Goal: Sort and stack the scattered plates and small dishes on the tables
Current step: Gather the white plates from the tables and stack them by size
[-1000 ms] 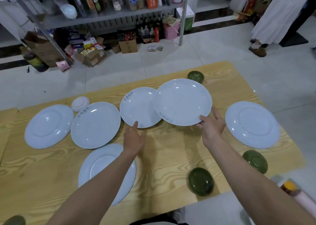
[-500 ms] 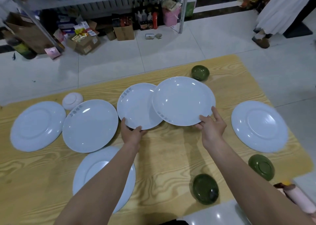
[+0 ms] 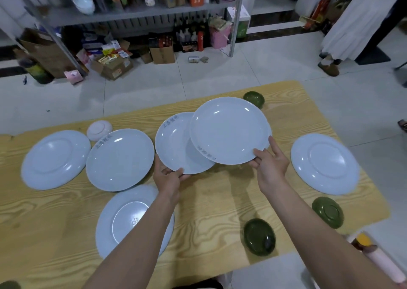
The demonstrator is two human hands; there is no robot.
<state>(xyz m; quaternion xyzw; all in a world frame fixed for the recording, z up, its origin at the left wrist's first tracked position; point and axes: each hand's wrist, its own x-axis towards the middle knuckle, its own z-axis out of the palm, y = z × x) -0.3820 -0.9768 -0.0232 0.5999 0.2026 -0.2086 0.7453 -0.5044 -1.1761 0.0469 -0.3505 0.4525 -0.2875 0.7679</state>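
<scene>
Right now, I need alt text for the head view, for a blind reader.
The right hand holds a white plate overlapping a second plate gripped by the left hand, at a wooden table. Four other white plates and small green dishes lie around.

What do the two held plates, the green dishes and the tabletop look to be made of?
The upper plate, in the right hand, and lower plate, in the left hand: glossy white glazed ceramic, possibly melamine; sharp light reflections, grey rim lettering. The green dishes: dark glossy glaze or plastic; unclear which. The tabletop: matte pale wood grain, perhaps veneer or laminate.
</scene>
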